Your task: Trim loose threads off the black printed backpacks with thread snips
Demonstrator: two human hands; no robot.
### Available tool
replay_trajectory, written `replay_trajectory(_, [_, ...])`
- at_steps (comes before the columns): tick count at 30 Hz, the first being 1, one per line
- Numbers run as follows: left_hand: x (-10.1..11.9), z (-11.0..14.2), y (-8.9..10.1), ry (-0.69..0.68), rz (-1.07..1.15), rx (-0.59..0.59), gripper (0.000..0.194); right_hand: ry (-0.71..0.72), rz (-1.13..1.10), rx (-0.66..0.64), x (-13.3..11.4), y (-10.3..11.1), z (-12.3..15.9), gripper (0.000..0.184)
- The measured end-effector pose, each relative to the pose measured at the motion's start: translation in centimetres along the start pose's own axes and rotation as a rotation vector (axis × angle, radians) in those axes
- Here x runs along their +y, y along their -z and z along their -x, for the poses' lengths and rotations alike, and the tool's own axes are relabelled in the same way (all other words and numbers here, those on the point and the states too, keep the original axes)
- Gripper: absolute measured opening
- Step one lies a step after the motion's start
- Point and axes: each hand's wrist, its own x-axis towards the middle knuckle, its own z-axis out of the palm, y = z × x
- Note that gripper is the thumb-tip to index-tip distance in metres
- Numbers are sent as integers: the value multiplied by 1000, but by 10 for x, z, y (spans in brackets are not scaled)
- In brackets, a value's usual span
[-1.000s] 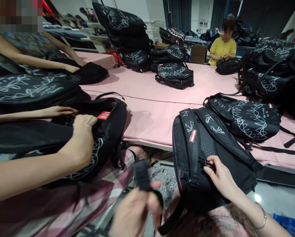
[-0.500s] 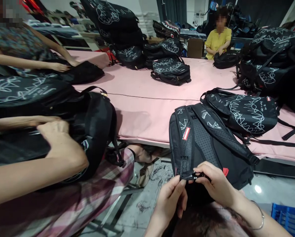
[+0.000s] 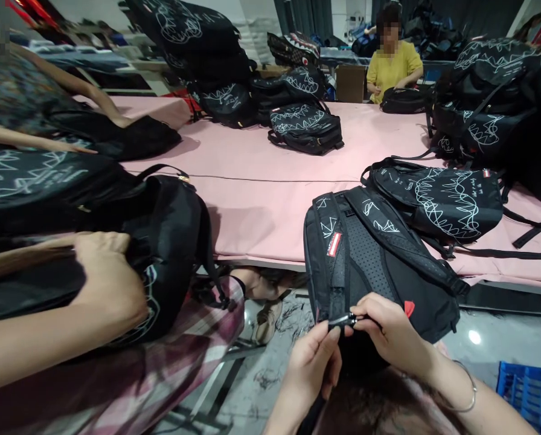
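A black backpack with white scribble print and a red label leans off the edge of the pink table, its padded back facing me. My left hand pinches the end of its shoulder strap. My right hand pinches a small buckle at the same spot, fingertips of both hands almost touching. A bracelet sits on my right wrist.
A second backpack lies flat behind mine. A co-worker's hand at left presses on another black bag. Piles of backpacks stand right and far back, where a person in yellow sits. A blue crate is on the floor.
My left hand came up from my lap with the strap and met my right hand at the buckle. The backpack shifted slightly left. The co-worker's hand slid down over the bag.
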Motion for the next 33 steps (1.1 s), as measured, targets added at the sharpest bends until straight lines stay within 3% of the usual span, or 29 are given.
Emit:
replay_trajectory(2, [-3, 1, 3, 6, 158, -99, 28, -5, -62, 20, 1, 2, -1, 15])
replay_trajectory(4, [-9, 1, 8, 14, 423, -297, 23, -84, -232, 113, 1, 3, -2, 11])
replay_trajectory(6, [-16, 0, 10, 34, 695, -527, 20, -205, -483, 192, 0, 2, -4, 20])
replay_trajectory(8, [-22, -1, 6, 102, 812, -707, 19, -308, -712, 138, -3, 1, -8, 32])
replay_trajectory(10, [-23, -2, -2, 194, 744, -761, 21, -380, -824, 24, -6, -1, -12, 28])
replay_trajectory(12, [-21, -1, -12, 213, 548, -612, 28, -450, -850, 16, -8, -2, -16, 30])
replay_trajectory(16, [-11, 6, -22, -34, 97, 27, 45, -493, -862, 161, -3, -4, -21, 38])
replay_trajectory(18, [-9, 7, -20, -111, -53, 210, 44, -479, -807, 153, 1, -6, -21, 35])
replay_trajectory(22, [-13, 4, -16, -70, -16, 238, 33, -405, -541, 176, 5, -9, -17, 17])
replay_trajectory(25, [-13, 2, -17, -9, 161, 219, 34, -302, -251, 296, 6, -3, -9, 25])
replay_trajectory(27, [-9, 2, -19, 3, 233, 255, 36, -191, -56, 341, 8, 3, 0, 20])
replay_trajectory(30, [-2, 4, -23, 21, 272, 299, 39, 19, 129, 315, 11, 11, 13, 16])
replay_trajectory(33, [-3, 3, -25, 15, 271, 319, 42, 105, 214, 273, 13, 13, 23, 18])
